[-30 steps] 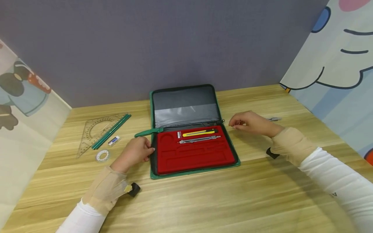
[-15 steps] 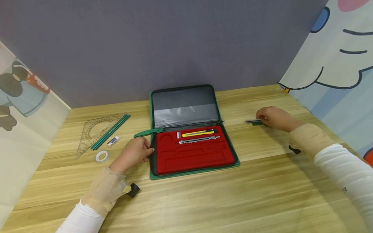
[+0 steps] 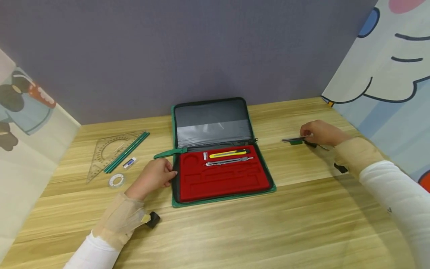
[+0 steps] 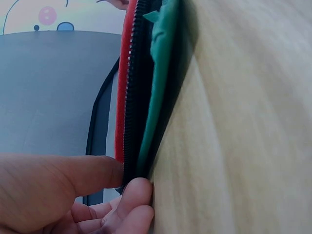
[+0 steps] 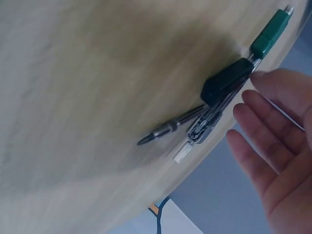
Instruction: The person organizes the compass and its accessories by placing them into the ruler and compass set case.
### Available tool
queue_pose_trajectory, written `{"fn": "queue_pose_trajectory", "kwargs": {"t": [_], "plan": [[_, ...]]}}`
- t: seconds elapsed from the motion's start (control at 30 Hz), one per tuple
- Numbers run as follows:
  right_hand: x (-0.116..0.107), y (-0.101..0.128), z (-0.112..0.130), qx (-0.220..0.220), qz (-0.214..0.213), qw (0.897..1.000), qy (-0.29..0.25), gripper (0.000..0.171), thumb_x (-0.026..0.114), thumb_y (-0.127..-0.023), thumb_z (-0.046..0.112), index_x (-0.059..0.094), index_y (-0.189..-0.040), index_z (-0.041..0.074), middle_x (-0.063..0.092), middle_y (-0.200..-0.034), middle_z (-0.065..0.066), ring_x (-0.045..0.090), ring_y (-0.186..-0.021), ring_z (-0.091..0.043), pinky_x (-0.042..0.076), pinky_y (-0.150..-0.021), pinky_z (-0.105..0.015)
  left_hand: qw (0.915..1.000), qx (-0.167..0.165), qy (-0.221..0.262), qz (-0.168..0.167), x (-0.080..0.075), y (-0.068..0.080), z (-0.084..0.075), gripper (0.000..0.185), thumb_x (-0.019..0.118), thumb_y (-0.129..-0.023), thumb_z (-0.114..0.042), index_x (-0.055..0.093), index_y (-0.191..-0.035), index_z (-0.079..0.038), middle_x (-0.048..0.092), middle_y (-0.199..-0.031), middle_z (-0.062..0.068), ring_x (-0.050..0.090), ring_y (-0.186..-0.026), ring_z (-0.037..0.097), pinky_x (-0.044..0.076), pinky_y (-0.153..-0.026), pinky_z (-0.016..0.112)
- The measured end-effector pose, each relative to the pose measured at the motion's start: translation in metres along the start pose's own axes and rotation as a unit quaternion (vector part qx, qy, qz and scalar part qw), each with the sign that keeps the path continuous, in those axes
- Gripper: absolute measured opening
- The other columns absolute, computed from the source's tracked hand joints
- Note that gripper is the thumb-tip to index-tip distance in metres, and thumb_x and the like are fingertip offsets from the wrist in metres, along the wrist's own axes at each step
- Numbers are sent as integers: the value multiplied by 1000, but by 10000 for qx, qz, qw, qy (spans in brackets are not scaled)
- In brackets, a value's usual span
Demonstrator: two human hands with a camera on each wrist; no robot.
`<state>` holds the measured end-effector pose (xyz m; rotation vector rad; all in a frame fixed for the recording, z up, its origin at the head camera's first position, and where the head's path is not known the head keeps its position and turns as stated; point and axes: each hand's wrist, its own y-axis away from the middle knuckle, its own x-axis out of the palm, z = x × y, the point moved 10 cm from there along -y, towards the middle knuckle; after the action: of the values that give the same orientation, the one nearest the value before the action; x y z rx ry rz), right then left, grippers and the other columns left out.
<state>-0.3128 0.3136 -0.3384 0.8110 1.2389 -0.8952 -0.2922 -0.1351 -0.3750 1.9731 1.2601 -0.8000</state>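
Observation:
A green zip case (image 3: 224, 200) lies unfolded, its red tray (image 3: 221, 186) bearing a yellow utility knife (image 3: 229, 153), a metal compass (image 3: 229, 161) and a small pale piece (image 3: 205, 156). My left hand (image 3: 153, 177) pinches the case's left edge between thumb and fingers; the zip (image 4: 127, 122) runs up from there in the left wrist view. Further right, my right hand (image 3: 320, 132) is at some metal drawing tools (image 5: 207, 124). They include a green piece (image 5: 269, 34), a dark block (image 5: 226, 80) and a pointed rod (image 5: 165, 129). One fingertip meets the block's end; the fingers are extended.
Left of the case lie a clear set square (image 3: 100, 153) with a protractor scale, green pencils (image 3: 125, 154), an eraser (image 3: 129, 163) and a tape roll (image 3: 116, 180). A grey partition (image 3: 201, 52) stands behind the wooden table (image 3: 218, 239).
My right hand has moved right from beside the case to the drawing tools. More of the dark block and pointed rod now shows under it. The left hand keeps its place.

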Motion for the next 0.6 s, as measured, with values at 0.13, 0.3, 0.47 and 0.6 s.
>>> {"fn": "queue_pose_trajectory", "kwargs": {"t": [0.13,0.3,0.47,0.6], "plan": [[3,-6,1,-9,160,9998,-115,11,66,-80,-2,66,-86,7,65,-83,-5,61,-77,-18,50,-70,-38,10000,40,1,-35,-1,0,0,13,62,-88,-10,57,-83,0,58,-63,6,57,-49,10,49,-49,25],[6,-12,1,38,285,9993,-229,11,67,-78,-2,65,-85,6,64,-79,-3,59,-73,-15,49,-67,-36,10000,40,-20,-36,-1,0,0,13,62,-89,-10,57,-83,0,58,-62,6,56,-49,11,48,-50,25],[11,-16,-4,81,371,9989,-287,12,66,-78,-2,65,-85,7,63,-77,1,58,-71,-13,48,-65,-34,10000,26,-3,-3,0,-1,-1,13,62,-89,-11,57,-83,0,58,-63,7,56,-50,11,49,-50,25],[11,-17,-9,48,368,9989,-295,13,65,-77,-2,65,-84,9,62,-77,2,56,-71,-12,47,-66,-34,10000,32,5,-3,0,-1,-2,13,62,-89,-11,57,-83,0,58,-62,6,56,-49,11,48,-49,25]]}}
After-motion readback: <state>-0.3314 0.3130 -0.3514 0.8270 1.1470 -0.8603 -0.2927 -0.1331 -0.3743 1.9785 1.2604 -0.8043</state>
